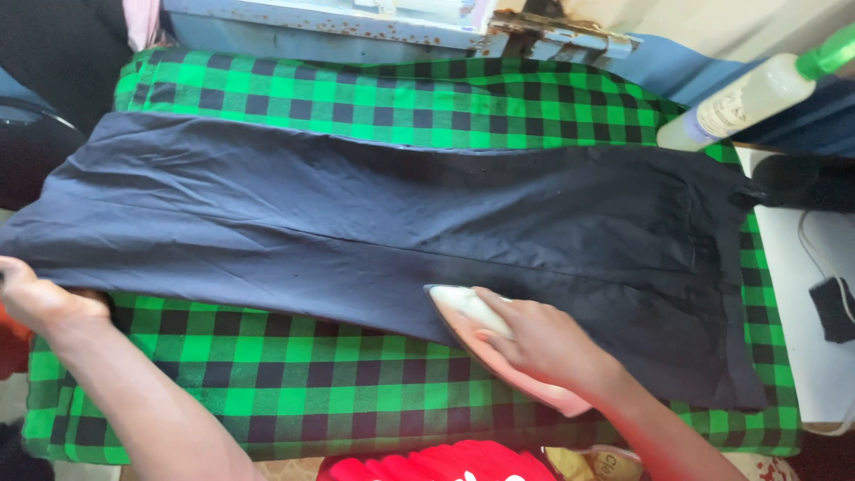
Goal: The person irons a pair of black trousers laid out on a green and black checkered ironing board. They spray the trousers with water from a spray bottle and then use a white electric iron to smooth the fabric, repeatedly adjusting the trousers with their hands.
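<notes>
Dark navy garment (374, 223) lies flat on the surface (267, 365), which is covered with a green-and-black checked cloth. Garment's long axis runs left to right across the view; its wider, seamed end sits at the right, the narrower end at the left, where it hangs past the cloth's edge. A fold line runs lengthwise along the middle. Iron (485, 334), pale pink with a cream top, rests on the near edge of the garment, right of centre; its pointed tip faces up and left, its long axis diagonal from lower right to upper left. Right hand (539, 343): forearm enters from the lower right, wrist angled toward the tip, fingers curled closed around the iron's handle. Left hand (36, 298): forearm enters from the lower left and reaches up to the garment's left end; the hand sits at the near corner of the fabric, touching it, fingers bent; whether it pinches the cloth cannot be told. Clear spray bottle (757, 93) with a green top lies tilted at the upper right. Red cloth (436, 463) shows at the bottom edge, below the surface.
</notes>
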